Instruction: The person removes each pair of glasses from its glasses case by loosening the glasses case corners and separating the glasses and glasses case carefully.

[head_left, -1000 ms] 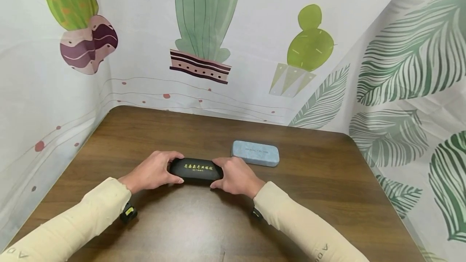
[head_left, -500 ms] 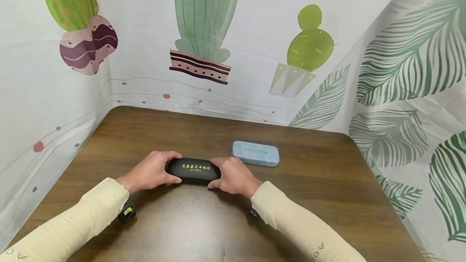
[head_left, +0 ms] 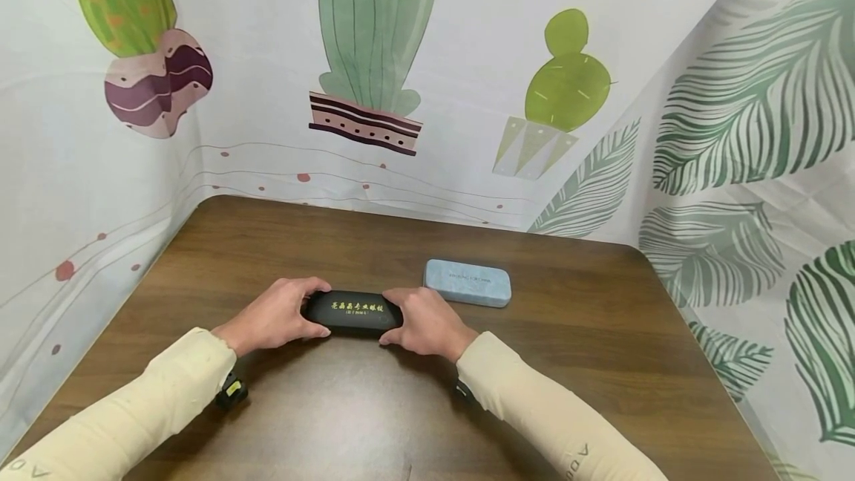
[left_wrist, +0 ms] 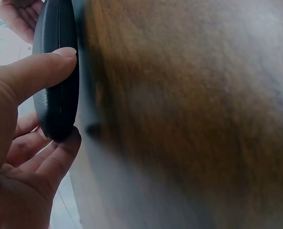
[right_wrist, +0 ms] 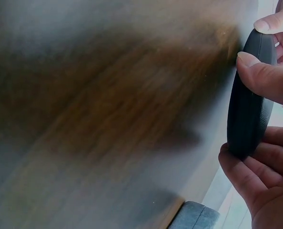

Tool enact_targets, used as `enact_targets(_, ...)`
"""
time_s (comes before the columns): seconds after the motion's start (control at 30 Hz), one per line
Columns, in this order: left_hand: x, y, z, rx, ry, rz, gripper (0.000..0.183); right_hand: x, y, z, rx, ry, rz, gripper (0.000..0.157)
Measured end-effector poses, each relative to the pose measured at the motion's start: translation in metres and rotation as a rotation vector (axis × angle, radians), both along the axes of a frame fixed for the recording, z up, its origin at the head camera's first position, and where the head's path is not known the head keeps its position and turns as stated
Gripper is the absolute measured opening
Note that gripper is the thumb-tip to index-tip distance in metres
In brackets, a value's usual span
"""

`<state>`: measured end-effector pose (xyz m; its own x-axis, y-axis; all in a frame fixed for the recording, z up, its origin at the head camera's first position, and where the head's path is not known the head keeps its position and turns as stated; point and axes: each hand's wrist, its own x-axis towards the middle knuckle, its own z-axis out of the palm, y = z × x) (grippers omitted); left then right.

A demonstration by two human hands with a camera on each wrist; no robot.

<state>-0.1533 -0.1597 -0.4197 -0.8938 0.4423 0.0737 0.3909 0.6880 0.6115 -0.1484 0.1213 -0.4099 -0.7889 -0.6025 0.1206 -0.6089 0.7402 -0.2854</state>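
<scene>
A black glasses case (head_left: 354, 312) with yellow lettering on its lid is gripped at both ends near the middle of the table. My left hand (head_left: 277, 314) holds its left end, thumb on the near side and fingers around the end. At the right end my right hand (head_left: 427, 324) grips it the same way. In the left wrist view the closed seam runs along the case (left_wrist: 58, 71), under the thumb. The right wrist view shows the case (right_wrist: 248, 105) between thumb and fingers. Behind the right hand lies a light blue glasses case (head_left: 467, 282), closed.
The brown wooden table (head_left: 588, 362) has rounded far corners. A white cloth (head_left: 467, 95) printed with cacti and leaves hangs behind it and along the sides. A dark wrist camera (head_left: 232, 390) sits under the left sleeve.
The black case and both hands have shifted slightly to the left. The grip on it looks the same, and the blue case stays in place.
</scene>
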Motion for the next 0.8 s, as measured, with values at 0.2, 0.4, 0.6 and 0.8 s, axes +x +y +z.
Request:
enact_targets(0.2,-0.0007,0.0006,-0.0024,-0.008,-0.003,0.005,0.064,-0.0003,-0.0008,-0.0009,0.008,0.003,0.000,0.069)
enact_targets(0.4,-0.0026,-0.0002,-0.0041,-0.018,0.005,-0.017,0.062,-0.0006,-0.0005,-0.0018,0.007,-0.010,-0.010,0.068)
enact_targets(0.6,-0.0061,0.0008,-0.0030,-0.027,0.018,-0.042,0.062,-0.0015,0.0005,-0.0039,0.021,-0.005,-0.006,0.069)
enact_targets(0.8,-0.0079,0.0005,-0.0039,-0.028,-0.001,-0.036,0.066,-0.0010,0.0011,-0.0057,0.034,0.020,0.027,0.072)
